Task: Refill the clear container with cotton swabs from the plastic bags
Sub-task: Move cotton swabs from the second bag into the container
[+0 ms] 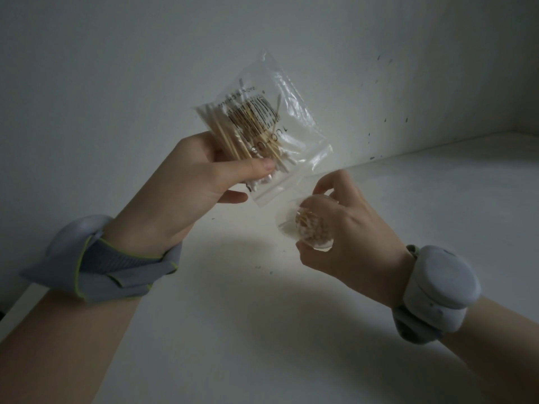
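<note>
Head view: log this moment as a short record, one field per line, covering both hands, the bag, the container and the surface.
left hand: grips plastic bag, thumb across its lower part
plastic bag: clear, raised above the table, holds wooden-stemmed cotton swabs
right hand: curled round clear container, just below the bag
clear container: swabs visible inside
bag opening: cannot tell if open
surface: white table, white wall behind

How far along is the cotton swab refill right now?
Partly done: the clear container, gripped by the right hand, already holds some swabs. In hand: the left hand pinches a plastic bag with many swabs inside. Left: emptying that bag into the container; I can't tell if it's open.
</note>
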Demonstrator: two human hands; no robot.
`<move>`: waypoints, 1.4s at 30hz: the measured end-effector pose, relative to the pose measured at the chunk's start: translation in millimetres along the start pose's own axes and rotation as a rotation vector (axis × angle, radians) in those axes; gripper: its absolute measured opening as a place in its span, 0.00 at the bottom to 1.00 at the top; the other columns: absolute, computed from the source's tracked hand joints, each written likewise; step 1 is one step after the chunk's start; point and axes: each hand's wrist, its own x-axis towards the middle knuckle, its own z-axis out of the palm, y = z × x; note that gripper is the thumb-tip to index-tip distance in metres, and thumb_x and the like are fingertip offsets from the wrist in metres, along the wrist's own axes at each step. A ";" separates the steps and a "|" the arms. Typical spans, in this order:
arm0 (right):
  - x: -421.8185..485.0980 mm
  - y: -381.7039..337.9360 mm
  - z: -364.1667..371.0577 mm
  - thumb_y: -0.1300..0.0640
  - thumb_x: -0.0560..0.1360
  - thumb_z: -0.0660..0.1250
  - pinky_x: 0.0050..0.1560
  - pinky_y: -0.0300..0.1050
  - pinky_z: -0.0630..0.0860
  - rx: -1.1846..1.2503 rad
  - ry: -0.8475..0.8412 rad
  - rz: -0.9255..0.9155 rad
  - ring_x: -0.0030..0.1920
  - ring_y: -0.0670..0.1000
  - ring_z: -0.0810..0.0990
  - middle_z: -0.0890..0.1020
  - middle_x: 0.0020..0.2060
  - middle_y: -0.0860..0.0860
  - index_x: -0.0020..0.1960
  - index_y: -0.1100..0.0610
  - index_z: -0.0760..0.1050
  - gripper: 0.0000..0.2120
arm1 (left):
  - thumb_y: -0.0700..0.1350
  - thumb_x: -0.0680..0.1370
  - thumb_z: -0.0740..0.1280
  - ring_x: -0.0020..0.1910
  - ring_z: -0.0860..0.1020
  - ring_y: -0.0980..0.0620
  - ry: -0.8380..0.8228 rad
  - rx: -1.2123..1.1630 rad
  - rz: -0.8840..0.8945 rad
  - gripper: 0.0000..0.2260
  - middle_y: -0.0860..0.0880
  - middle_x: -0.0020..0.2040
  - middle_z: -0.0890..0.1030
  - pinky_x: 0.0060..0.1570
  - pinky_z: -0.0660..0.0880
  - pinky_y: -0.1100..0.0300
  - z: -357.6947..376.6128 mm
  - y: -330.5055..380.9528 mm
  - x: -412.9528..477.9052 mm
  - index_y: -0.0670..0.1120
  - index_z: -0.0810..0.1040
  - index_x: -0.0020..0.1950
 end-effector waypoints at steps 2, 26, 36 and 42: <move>0.0 0.0 0.5 0.53 0.65 0.74 0.46 0.47 0.77 -0.012 -0.002 0.001 0.52 0.53 0.72 0.68 0.57 0.53 0.58 0.60 0.75 0.23 | 0.47 0.68 0.72 0.42 0.82 0.60 0.006 -0.004 -0.001 0.04 0.55 0.39 0.85 0.34 0.76 0.68 0.0 -0.3 -0.1 0.50 0.81 0.42; -0.9 4.3 5.5 0.58 0.65 0.74 0.44 0.50 0.77 0.036 0.022 -0.034 0.52 0.57 0.73 0.70 0.57 0.55 0.49 0.60 0.77 0.15 | 0.45 0.71 0.71 0.41 0.81 0.61 -0.003 0.007 0.002 0.02 0.56 0.39 0.84 0.34 0.75 0.68 2.9 -0.1 -1.4 0.51 0.82 0.42; -0.3 3.3 6.7 0.54 0.64 0.68 0.38 0.47 0.76 0.042 0.056 -0.088 0.48 0.58 0.73 0.71 0.53 0.58 0.43 0.53 0.77 0.09 | 0.44 0.72 0.70 0.40 0.81 0.62 0.001 0.010 0.006 0.03 0.57 0.39 0.84 0.34 0.75 0.68 2.3 0.1 -1.4 0.51 0.82 0.43; 0.4 4.2 8.6 0.55 0.66 0.67 0.40 0.48 0.76 0.073 0.059 -0.100 0.48 0.59 0.74 0.71 0.54 0.58 0.41 0.49 0.70 0.07 | 0.45 0.71 0.70 0.40 0.81 0.62 0.005 0.011 0.004 0.03 0.56 0.39 0.84 0.33 0.75 0.69 2.5 0.8 -1.6 0.50 0.82 0.44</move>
